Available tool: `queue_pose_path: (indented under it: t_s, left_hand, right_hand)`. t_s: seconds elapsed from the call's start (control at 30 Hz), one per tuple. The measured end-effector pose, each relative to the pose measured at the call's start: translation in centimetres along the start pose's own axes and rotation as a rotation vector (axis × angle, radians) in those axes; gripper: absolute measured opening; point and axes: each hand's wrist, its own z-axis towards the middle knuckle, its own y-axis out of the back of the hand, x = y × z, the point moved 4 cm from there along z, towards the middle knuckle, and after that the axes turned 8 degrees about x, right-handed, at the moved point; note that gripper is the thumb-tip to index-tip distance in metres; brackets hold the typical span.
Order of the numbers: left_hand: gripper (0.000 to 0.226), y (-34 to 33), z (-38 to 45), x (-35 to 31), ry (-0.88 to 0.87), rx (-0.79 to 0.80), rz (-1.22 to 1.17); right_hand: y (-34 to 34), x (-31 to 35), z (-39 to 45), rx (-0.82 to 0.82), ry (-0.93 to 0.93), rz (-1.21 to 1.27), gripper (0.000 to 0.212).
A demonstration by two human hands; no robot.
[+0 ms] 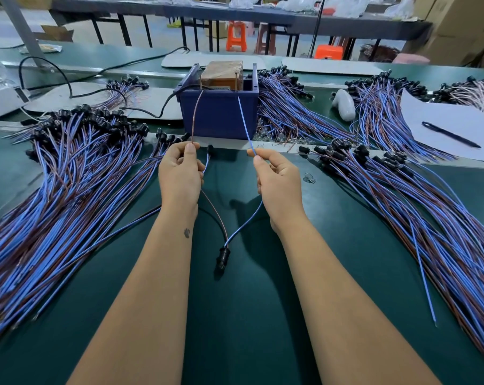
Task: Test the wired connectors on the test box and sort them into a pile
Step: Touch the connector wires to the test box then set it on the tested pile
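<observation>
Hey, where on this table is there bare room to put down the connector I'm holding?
Bare green mat lies between your forearms and the left pile and right pile, around the hanging connector. Crowded: both piles, and the wires beside the blue test box. The white paper holds only a pen.

The test box [218, 112] sits on the table [235, 315], at the back, in the middle. A big pile of wires [68, 190] lies to its left, and another pile [429, 232] lies to its right. The left hand [179, 173] and right hand [277, 176] are in front of the box, between the piles. One connector [222, 257] hangs between the arms. A pen [450, 134] lies on paper [443, 118] at the far right.
</observation>
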Motion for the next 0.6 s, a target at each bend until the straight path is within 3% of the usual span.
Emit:
queue_pose_path:
  t_s: [0.6]
  left_hand:
    - [0.023, 0.03, 0.09, 0.13, 0.014, 0.008, -0.011]
  right_hand:
    - [0.23, 0.1, 0.38, 0.002, 0.035, 0.059, 0.022]
